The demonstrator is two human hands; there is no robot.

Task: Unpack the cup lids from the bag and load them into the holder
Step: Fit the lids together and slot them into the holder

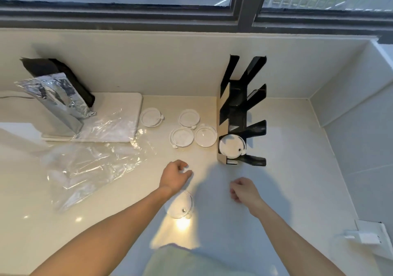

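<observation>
A black holder with slanted slots stands on the white counter at the right; one white lid sits in its nearest slot. Several white cup lids lie flat left of it: a single lid and a group of three. Another lid lies closer to me, partly under my left wrist. The clear plastic bag lies crumpled at the left. My left hand hovers over the counter with fingers loosely curled and nothing in it. My right hand is loosely curled, holding nothing.
A silver foil pouch and a black bag stand on a white board at the back left. A wall and window run along the back. A white plug block sits at the right near edge.
</observation>
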